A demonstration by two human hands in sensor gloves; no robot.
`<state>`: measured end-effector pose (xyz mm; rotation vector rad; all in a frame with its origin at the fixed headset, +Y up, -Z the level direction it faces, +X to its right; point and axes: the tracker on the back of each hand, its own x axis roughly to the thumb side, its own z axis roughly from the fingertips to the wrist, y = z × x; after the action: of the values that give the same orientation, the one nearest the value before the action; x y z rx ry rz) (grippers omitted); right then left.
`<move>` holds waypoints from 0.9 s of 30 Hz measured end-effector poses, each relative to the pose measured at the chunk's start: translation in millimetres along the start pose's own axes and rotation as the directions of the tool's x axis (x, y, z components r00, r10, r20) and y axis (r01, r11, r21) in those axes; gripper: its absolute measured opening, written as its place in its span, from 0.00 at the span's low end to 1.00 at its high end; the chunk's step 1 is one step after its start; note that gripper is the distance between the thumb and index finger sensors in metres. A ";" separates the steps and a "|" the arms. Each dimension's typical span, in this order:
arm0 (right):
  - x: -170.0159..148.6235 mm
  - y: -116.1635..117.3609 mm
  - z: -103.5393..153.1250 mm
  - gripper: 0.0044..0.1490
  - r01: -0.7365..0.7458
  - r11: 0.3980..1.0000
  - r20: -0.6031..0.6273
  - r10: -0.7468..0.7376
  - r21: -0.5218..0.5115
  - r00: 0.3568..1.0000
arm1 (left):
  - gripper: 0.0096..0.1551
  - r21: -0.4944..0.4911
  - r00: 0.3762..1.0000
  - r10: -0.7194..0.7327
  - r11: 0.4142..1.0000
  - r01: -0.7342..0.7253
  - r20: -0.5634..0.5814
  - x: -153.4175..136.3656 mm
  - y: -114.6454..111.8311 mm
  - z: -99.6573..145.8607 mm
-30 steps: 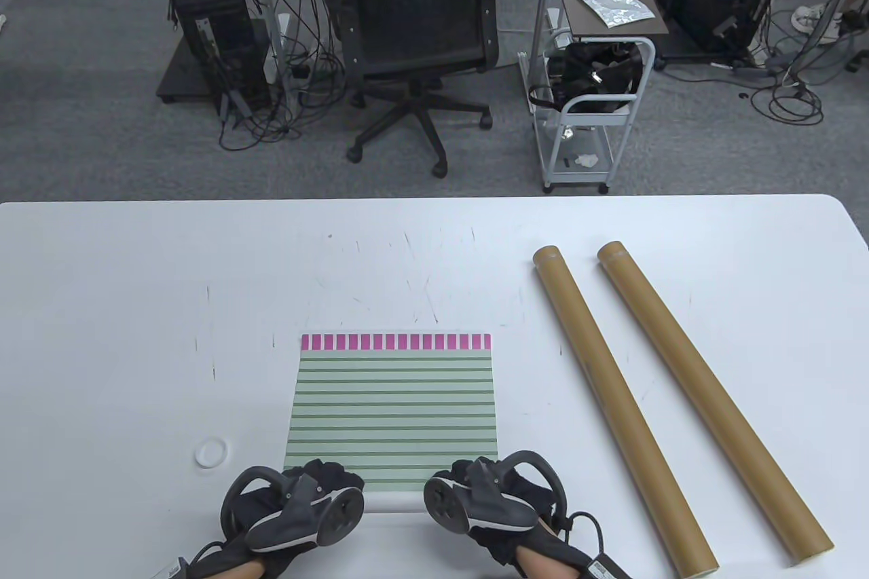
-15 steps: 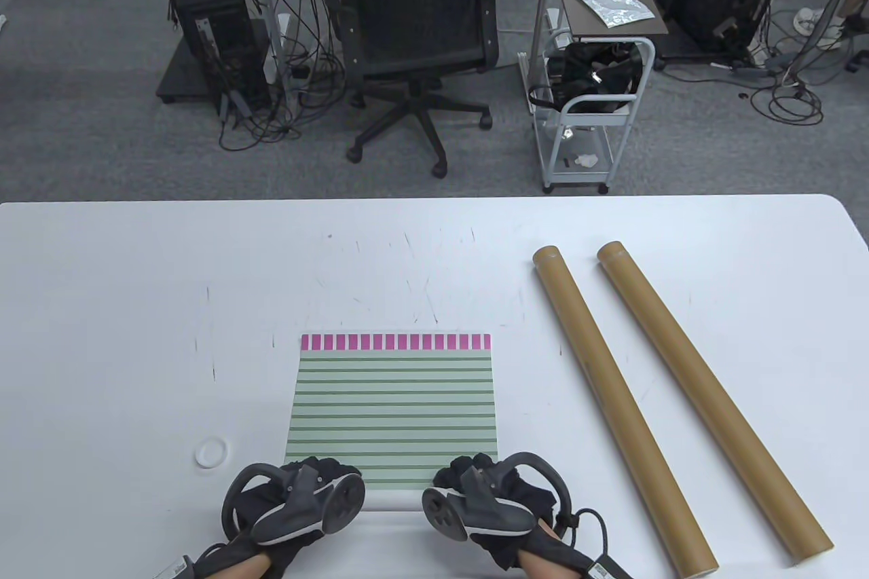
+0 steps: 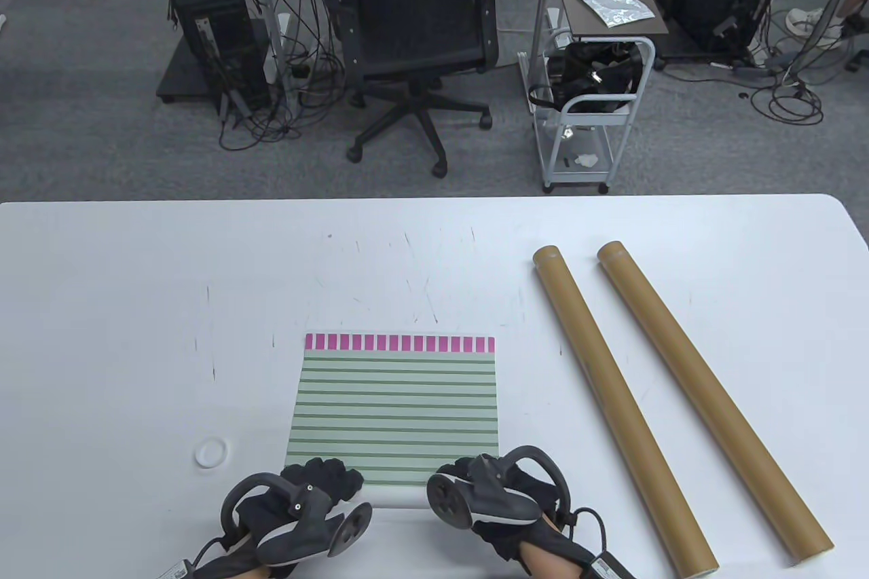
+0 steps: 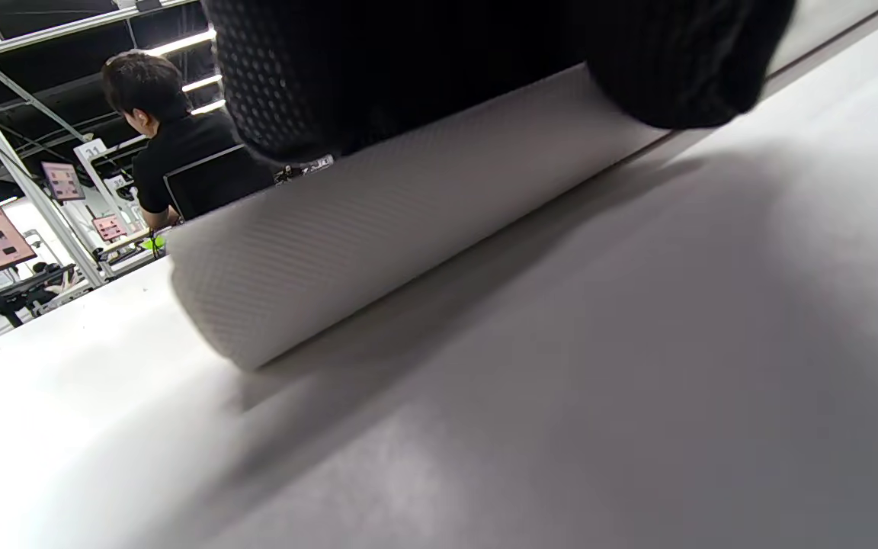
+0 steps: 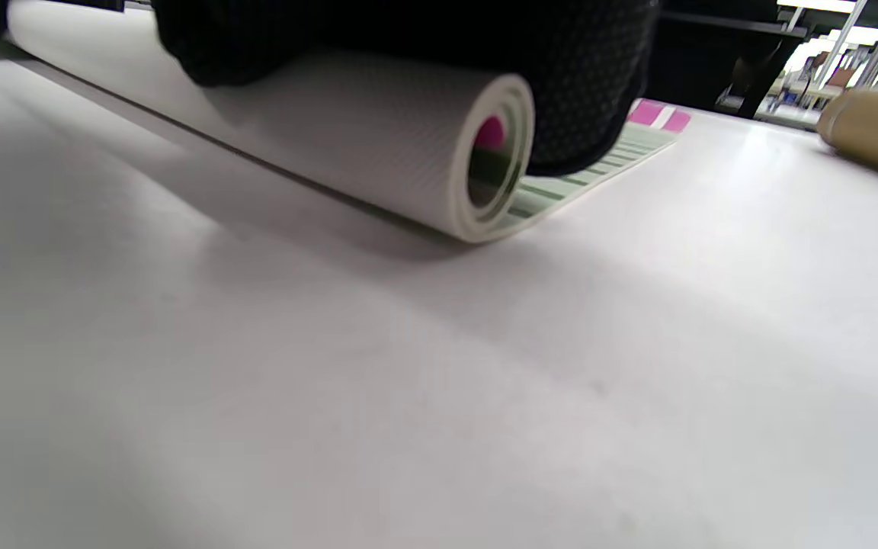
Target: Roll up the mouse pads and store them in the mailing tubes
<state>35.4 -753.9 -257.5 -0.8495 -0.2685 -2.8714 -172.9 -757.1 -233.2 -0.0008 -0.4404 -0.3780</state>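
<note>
Mouse pad, pale green w/ darker green stripes & a pink-block strip along the far edge, lies on the white surface, near edge rolled into a tight tube w/ the off-white textured underside facing out. Right wrist view shows the roll's open end, a few layers spiralled, pink & green visible inside, unrolled part flat beyond it. Left hand in black glove sits on the roll's left end, fingers curled over the top of it; right hand likewise on the right end, fingers curled round the roll. Both trackers sit on the backs of the hands. Two long brown cardboard mailing tubes lie to the right, side by side & apart, running diagonally: the nearer tube & the outer tube, neither touching the pad. Small white ring-shaped cap lies left of the pad, just beyond the left hand.
</note>
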 end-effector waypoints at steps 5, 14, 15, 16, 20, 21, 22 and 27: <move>0.5 1.8 4.7 0.32 -0.022 1.000 -0.004 0.022 0.002 1.000 | 0.29 -0.012 1.000 -0.014 1.000 0.014 -0.013 2.3 -1.4 -2.7; 5.2 3.8 4.3 0.36 -0.126 0.991 -0.012 0.126 -0.052 0.992 | 0.28 -0.064 0.997 0.068 0.995 -0.071 -0.046 -5.6 -5.5 -8.7; 4.1 3.4 3.3 0.36 -0.112 0.993 -0.014 0.111 -0.045 0.994 | 0.28 -0.065 0.997 0.068 0.995 -0.071 -0.045 -5.9 -5.7 -8.6; 3.0 3.2 2.3 0.35 -0.100 0.994 -0.017 0.099 -0.043 0.995 | 0.28 -0.064 0.997 0.070 0.995 -0.073 -0.044 -6.4 -5.6 -8.4; 1.4 2.0 0.3 0.34 -0.074 0.997 -0.012 0.074 -0.021 0.997 | 0.29 -0.094 0.993 0.122 0.988 -0.122 -0.010 -9.0 -3.2 -4.4; 1.5 2.0 0.2 0.33 -0.072 0.997 -0.010 0.072 -0.019 0.997 | 0.30 -0.075 0.993 0.117 0.990 -0.119 -0.020 -8.3 -3.7 -1.8; 1.5 2.2 -0.1 0.33 -0.069 0.998 -0.009 0.068 -0.016 0.998 | 0.29 -0.072 0.995 0.094 0.993 -0.096 -0.019 -7.1 -3.6 -0.7; -3.4 2.7 0.1 0.32 -0.032 0.999 -0.001 0.032 0.024 0.999 | 0.27 -0.102 0.990 0.132 0.987 -0.128 0.040 -3.6 2.2 1.4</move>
<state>38.8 -756.3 -259.0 -0.8399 -0.2864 -2.8328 -175.7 -753.8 -233.3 -0.1344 -0.4648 -0.2711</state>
